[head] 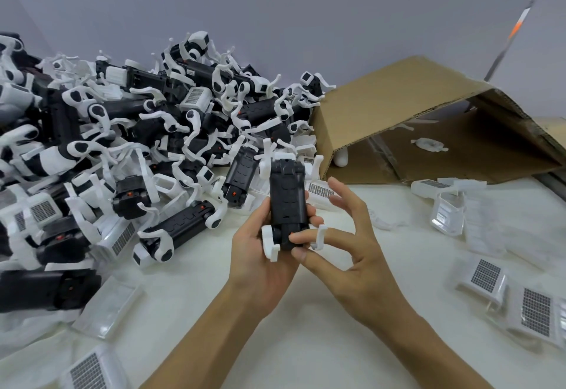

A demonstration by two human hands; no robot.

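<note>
A black device with white clips (288, 204) stands upright above the white table, near the middle of the view. My left hand (260, 253) grips it from the left and below, fingers wrapped round its body. My right hand (346, 235) is at its right side; thumb and forefinger pinch the lower end by the white clip, while the other fingers spread loosely.
A big heap of similar black-and-white devices (137, 143) fills the left and back. An overturned cardboard box (413, 119) lies at the back right with white parts inside. Clear plastic cases with grid labels (490, 275) are scattered right and front left on the white table (275, 342).
</note>
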